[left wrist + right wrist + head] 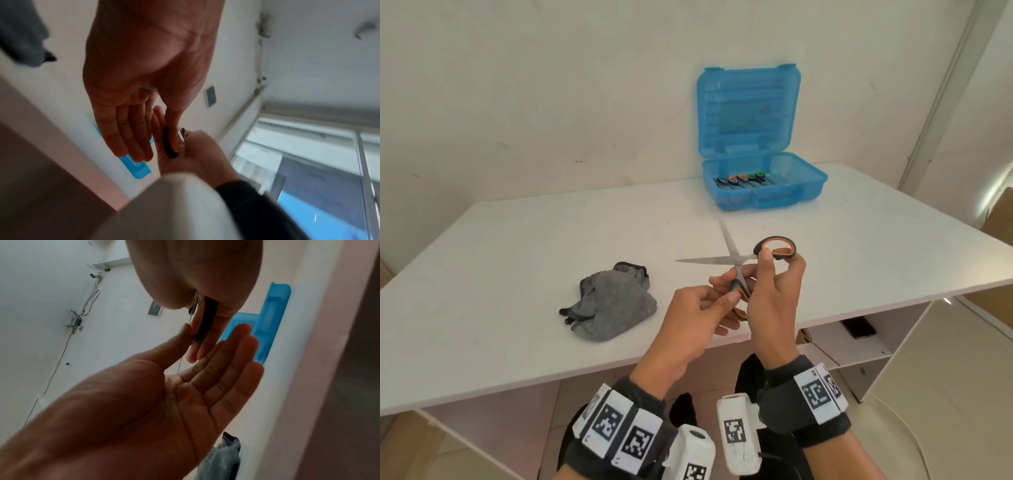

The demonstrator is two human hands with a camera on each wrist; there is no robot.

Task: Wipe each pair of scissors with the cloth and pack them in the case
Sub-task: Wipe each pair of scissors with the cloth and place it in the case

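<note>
Low centre of the head view, left hand point(698, 308) pinching the lower handle of the open orange-handled scissors point(736, 260), right hand point(770, 294) grasping the upper loop, blades splayed above the table point(517, 240), crumpled grey cloth point(609, 305) at left, open blue case point(763, 185) at upper right, packed scissors point(743, 180) inside.
</note>
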